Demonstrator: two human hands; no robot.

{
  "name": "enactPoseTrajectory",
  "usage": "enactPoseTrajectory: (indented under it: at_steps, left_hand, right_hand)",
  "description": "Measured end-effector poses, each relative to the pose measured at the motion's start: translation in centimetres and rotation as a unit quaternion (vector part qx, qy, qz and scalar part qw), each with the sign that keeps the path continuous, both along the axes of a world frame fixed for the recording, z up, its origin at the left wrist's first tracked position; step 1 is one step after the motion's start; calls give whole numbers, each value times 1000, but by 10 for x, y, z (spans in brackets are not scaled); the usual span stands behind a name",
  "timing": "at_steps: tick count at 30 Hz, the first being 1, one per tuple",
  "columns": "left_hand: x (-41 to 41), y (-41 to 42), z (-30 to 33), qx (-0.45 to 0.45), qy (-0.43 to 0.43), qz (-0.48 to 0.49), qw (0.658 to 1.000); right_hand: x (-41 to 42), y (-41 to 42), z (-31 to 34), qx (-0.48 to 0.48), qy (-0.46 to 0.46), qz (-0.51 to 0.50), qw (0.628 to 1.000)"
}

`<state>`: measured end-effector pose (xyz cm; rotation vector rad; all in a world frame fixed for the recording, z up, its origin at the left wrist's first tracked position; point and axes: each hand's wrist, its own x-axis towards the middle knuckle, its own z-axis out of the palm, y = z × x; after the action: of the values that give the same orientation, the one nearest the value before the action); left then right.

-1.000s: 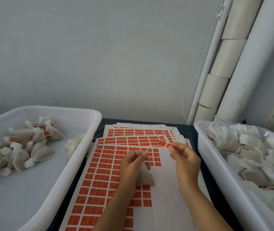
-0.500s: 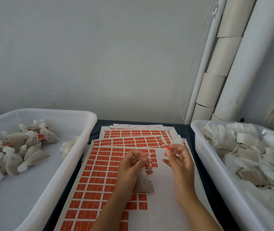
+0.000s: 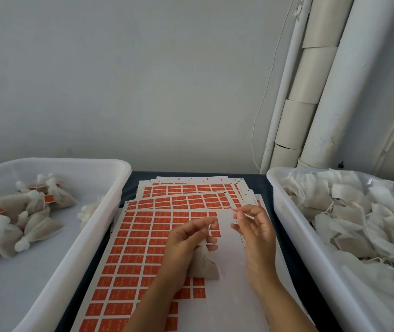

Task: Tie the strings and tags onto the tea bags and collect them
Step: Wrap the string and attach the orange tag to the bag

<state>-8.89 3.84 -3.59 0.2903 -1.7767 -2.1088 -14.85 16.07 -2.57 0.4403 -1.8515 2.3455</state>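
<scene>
Tea bag point(image 3: 205, 264): we hold it in our left hand point(image 3: 188, 240) over the orange tag sheets point(image 3: 143, 238), pinching its string point(image 3: 210, 229). Our right hand point(image 3: 254, 232) pinches 1 orange tag point(image 3: 231, 208). Tagged bags point(image 3: 21, 216) fill the left tub point(image 3: 76, 238); untagged ones lie right.

Faint pale print on the orange tags of the tag sheets point(image 3: 143, 236), too small to read
</scene>
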Motion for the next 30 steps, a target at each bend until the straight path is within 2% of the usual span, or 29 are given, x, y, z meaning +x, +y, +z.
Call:
enactPoseTrajectory:
  at_steps: [5, 15, 30]
  left_hand:
    - [1, 2, 2, -22, -9, 2, 1000]
    - [1, 3, 2, -23, -1, -15, 1000]
    - [0, 2, -2, -56, -3, -24, 998]
  right_hand:
    - [-1, 2, 1, 15, 9, 22, 1000]
    - [-3, -4, -7, 178, 37, 50, 982]
    - [-2, -4, -6, 233, 88, 16, 968]
